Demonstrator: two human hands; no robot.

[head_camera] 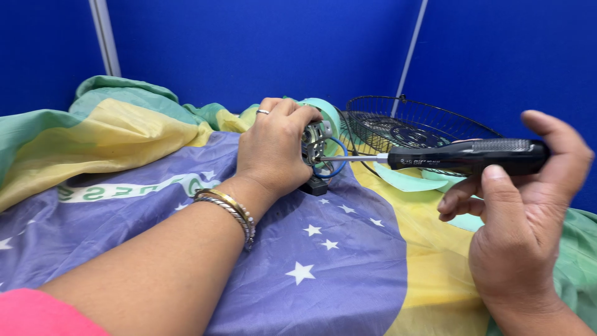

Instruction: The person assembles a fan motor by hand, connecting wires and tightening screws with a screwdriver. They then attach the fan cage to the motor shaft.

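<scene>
Blue partition walls (261,43) fill the background, with pale vertical posts where the panels meet. The worktop is covered by a big cloth (336,274), blue with white stars in the middle, yellow and green toward the edges, bunched up in folds at the back left. On the cloth at back right sits a black wire fan guard (429,115), tilted, dome side away from me, and pale green fan blades (407,181) lie just in front of and under it. My left forearm crosses the cloth from the lower left, pink sleeve at the corner, metal bangles (233,211) at the wrist, ring on one finger. My left hand (273,152) is closed around a small fan motor (316,144), fingers curled over its top, holding it just above or on the cloth near the guard; can't tell if it rests on the cloth. Grey metal frame of the motor shows past my fingers, a blue wire (339,163) loops off it, and a dark block sits below it. My right hand (528,211) is wrapped on a black-handled screwdriver (466,157), thumb on top, fingers underneath, handle held level. The steel shaft points left and the tip meets the motor's side, right beside my left fingers.
</scene>
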